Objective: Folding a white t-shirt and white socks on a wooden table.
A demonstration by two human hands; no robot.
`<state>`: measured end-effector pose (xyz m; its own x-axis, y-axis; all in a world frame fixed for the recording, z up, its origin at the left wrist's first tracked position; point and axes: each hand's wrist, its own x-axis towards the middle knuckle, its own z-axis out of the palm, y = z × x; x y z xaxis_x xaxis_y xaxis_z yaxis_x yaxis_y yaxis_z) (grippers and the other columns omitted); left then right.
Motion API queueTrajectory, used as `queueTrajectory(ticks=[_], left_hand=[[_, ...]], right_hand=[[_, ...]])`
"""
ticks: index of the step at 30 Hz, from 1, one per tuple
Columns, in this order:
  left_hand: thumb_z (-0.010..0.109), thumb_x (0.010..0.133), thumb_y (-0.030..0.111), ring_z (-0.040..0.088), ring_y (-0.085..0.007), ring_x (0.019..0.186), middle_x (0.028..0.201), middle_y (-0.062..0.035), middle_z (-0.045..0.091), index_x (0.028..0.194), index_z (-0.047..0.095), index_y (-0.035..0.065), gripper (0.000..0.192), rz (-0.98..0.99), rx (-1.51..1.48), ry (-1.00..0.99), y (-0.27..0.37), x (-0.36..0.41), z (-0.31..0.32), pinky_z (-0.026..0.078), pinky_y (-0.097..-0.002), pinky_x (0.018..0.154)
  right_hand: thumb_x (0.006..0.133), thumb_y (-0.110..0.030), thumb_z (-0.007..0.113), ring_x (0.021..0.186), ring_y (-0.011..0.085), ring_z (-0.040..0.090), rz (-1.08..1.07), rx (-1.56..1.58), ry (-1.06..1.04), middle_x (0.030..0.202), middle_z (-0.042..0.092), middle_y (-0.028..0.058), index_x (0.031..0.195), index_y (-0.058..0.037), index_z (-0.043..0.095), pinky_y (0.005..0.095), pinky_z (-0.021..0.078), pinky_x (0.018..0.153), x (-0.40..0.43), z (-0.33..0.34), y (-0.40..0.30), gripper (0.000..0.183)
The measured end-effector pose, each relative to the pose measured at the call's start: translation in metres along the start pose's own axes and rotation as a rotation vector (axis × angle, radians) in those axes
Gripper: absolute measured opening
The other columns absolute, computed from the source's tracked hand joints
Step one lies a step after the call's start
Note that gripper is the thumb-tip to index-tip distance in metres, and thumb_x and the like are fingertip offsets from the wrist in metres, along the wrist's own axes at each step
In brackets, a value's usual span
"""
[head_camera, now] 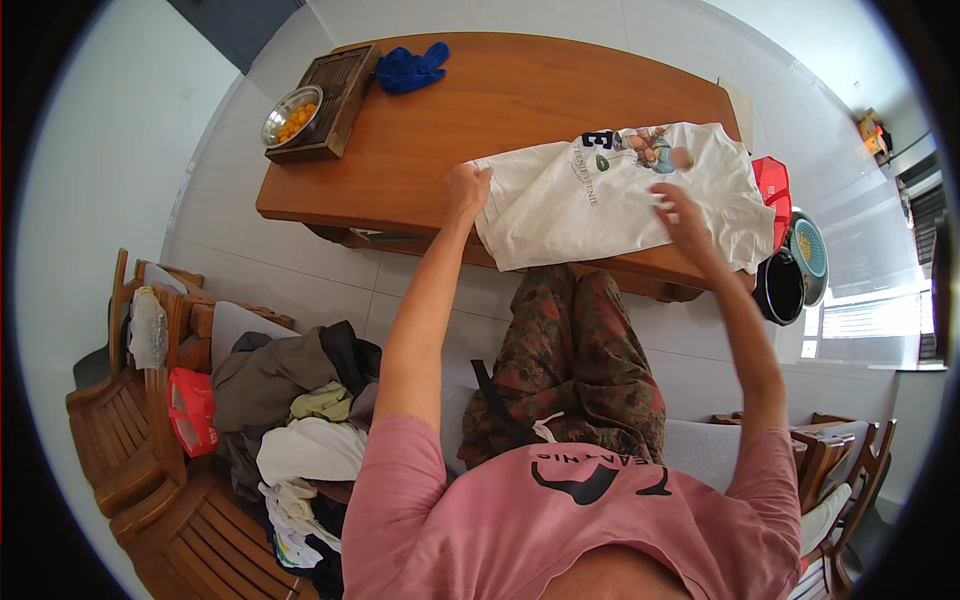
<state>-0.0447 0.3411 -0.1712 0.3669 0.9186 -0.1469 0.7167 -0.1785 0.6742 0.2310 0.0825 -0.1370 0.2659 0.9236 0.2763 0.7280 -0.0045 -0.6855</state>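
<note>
A white printed T-shirt lies spread across the right part of a wooden table, its lower side hanging a little over the near edge. My left hand pinches the shirt's left end, by the hem. Over the right half of the shirt is my right hand, slightly blurred, with its fingers apart and nothing in them. Whether its fingertips touch the fabric cannot be made out. The print shows a cartoon figure and lettering near the far side.
A metal bowl of orange fruit rests on a slatted wooden tray, beside a blue cloth item. A black bucket and red bag stand right of the table. Piled clothes lie at my left, near wooden chairs.
</note>
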Motion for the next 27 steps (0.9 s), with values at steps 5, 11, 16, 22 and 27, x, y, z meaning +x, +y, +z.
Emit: queueTrajectory(ticks=[5,11,16,22,27], left_hand=[[0.068,0.07,0.027,0.06,-0.0357,0.09,0.087,-0.0209,0.064,0.078,0.066,-0.0023,0.031,-0.214,0.049,0.14,0.015,0.021,0.02,0.047,-0.0379,0.074],[0.071,0.068,0.015,0.053,-0.013,0.051,0.063,-0.0082,0.058,0.071,0.058,0.0013,0.018,-0.279,-0.606,-0.178,-0.004,0.036,0.01,0.039,-0.0268,0.038],[0.067,0.069,0.006,0.049,-0.0097,0.048,0.062,-0.0039,0.055,0.074,0.055,0.0034,0.013,-0.329,-0.798,-0.17,-0.011,0.041,0.003,0.034,-0.0219,0.037],[0.06,0.067,0.004,0.054,-0.0168,0.059,0.064,-0.0067,0.056,0.082,0.056,0.0036,0.016,0.07,-0.518,0.261,-0.014,0.053,0.018,0.043,-0.0286,0.054],[0.062,0.069,0.007,0.057,-0.0174,0.067,0.07,-0.0054,0.06,0.083,0.059,0.0053,0.015,-0.079,-0.294,0.355,-0.034,0.071,0.008,0.045,-0.0287,0.063]], right_hand=[[0.08,-0.01,0.059,0.111,0.0394,0.044,-0.155,-0.135,-0.065,0.12,0.046,0.0198,0.115,-0.0103,0.048,0.0408,0.0354,0.095,0.006,0.066,-0.042,0.037],[0.081,-0.015,0.057,0.114,0.0393,0.042,0.138,-0.337,0.154,0.128,0.04,0.021,0.119,-0.0124,0.046,0.0428,0.0347,0.095,0.018,0.046,0.018,0.04],[0.085,-0.023,0.049,0.122,0.0361,0.034,0.262,-0.539,0.176,0.132,0.036,0.0202,0.126,-0.0162,0.042,0.0474,0.0264,0.099,0.004,0.043,0.055,0.042],[0.088,-0.034,0.043,0.127,0.0372,0.027,0.375,-0.666,0.19,0.136,0.031,0.021,0.133,-0.0207,0.034,0.0516,0.0191,0.102,-0.008,0.051,0.061,0.048],[0.089,-0.041,0.039,0.126,0.0393,0.027,0.468,-0.748,0.257,0.136,0.03,0.0222,0.136,-0.0217,0.03,0.0517,0.0169,0.102,-0.011,0.05,0.063,0.052]])
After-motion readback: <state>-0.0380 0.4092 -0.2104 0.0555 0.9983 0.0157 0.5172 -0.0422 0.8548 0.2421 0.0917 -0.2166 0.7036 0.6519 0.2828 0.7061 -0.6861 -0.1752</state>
